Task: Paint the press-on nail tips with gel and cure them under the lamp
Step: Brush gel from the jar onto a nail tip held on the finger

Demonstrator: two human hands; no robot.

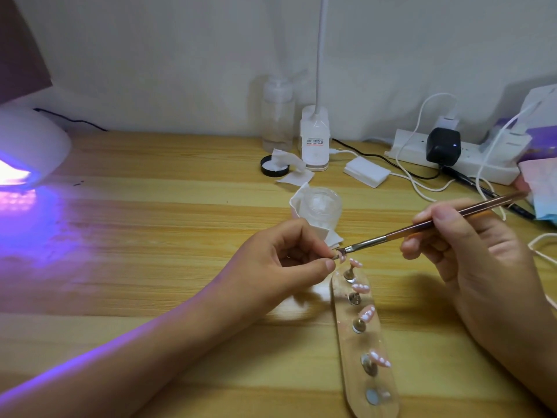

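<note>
My left hand [280, 263] pinches a small metal peg with a pink nail tip [341, 257] on it, held just above the far end of the clear holder strip [349, 351]. My right hand [470, 254] grips a thin gel brush [422, 227]; its bristles touch that nail tip. Several more pink nail tips [366, 313] stand on pegs along the strip. An open clear gel jar [321, 206] sits on white wipes behind my hands. The curing lamp [27, 149] glows violet at the far left.
A black jar lid [272, 167], a clear pump bottle [277, 116], a white desk-lamp base [315, 140] and a pad stack [366, 171] stand at the back. A power strip [452, 155] with plugs and loose cables lies at the right, beside purple boxes [539, 140].
</note>
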